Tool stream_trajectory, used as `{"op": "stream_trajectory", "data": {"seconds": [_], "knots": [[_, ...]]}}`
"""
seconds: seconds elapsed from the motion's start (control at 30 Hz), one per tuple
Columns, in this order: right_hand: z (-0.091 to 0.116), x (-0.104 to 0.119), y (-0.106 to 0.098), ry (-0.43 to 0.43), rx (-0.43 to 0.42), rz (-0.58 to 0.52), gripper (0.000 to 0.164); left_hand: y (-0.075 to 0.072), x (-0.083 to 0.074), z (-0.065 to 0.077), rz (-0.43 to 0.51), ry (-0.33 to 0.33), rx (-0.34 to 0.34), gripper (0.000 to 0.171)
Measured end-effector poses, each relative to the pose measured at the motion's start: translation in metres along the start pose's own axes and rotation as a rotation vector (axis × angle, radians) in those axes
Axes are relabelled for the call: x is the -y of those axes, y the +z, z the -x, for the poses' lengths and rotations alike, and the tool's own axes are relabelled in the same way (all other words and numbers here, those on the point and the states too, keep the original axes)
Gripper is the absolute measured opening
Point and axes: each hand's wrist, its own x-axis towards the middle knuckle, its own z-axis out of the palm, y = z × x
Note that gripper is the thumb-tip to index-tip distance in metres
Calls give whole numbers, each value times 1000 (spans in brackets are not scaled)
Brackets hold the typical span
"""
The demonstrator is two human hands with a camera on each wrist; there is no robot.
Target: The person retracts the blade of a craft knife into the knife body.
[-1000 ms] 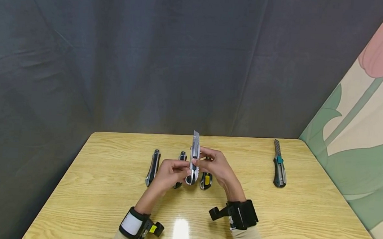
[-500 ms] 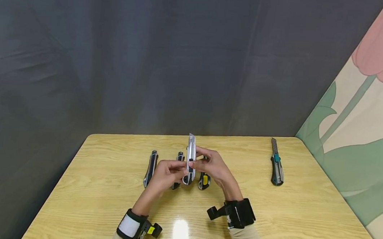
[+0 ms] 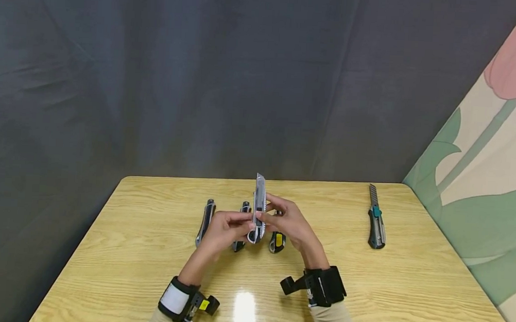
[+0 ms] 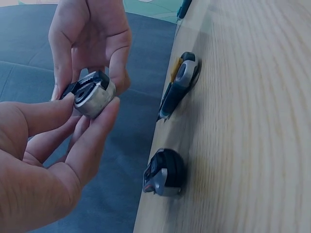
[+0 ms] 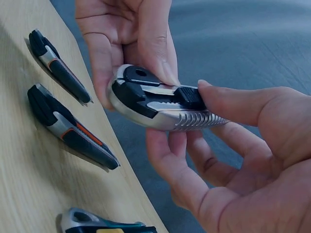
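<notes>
A silver utility knife (image 3: 259,195) with a black slider stands nearly upright between both hands, its blade tip showing at the top in the head view. The left hand (image 3: 225,230) pinches its lower end between thumb and fingers. From the other side, the right hand (image 3: 291,223) grips the body. In the right wrist view, the right thumb (image 5: 243,104) touches the black slider (image 5: 189,97), while fingers support the ribbed edge below. The left wrist view shows the knife's rounded end (image 4: 92,97) held clear of the table.
On the wooden table (image 3: 125,261) lie two grey-black utility knives (image 3: 205,222) (image 5: 73,128) behind the left hand. A yellow-marked knife (image 3: 277,241) lies behind the right hand. Far right is a teal-slider knife (image 3: 376,225) with its blade out. A dark curtain (image 3: 244,82) hangs behind.
Both hands keep hold of the silver utility knife, which has shifted only slightly along with the head view. The knives on the table lie as before.
</notes>
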Motion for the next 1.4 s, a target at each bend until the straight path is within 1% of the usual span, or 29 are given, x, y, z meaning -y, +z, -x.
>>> {"op": "stream_trajectory", "data": {"seconds": [0.17,0.3,0.43,0.5,0.67,0.7,0.77,0.93,1.03,1.17,1.23,1.4], "knots": [[1,0,0,-11,14,-10,60,1,13,-6,2,3,-26,30],[1,2,-1,-16,32,-7,63,0,18,-8,7,12,-40,29],[1,2,-1,-17,43,-30,66,0,19,-8,18,-5,-45,29],[0,-3,-2,-26,50,-39,67,0,18,-7,21,-14,-50,29],[1,-2,-3,-62,76,-40,70,1,18,-7,18,-10,-53,28],[3,1,-3,-62,85,-40,71,1,18,-6,18,-9,-53,28],[3,0,-4,-65,95,-44,71,1,18,-6,14,-3,-50,29],[-4,-13,-6,-64,102,-65,72,3,20,-7,9,-3,-55,28],[-8,-23,-7,-71,88,-43,71,3,22,-8,19,-10,-54,27],[-10,-28,-6,-72,69,13,67,2,25,-8,36,-12,-53,28],[-10,-28,-7,-55,57,18,62,2,27,-8,39,-17,-52,29],[-7,-28,-12,-12,15,-16,46,6,27,-9,40,-33,-35,30]]}}
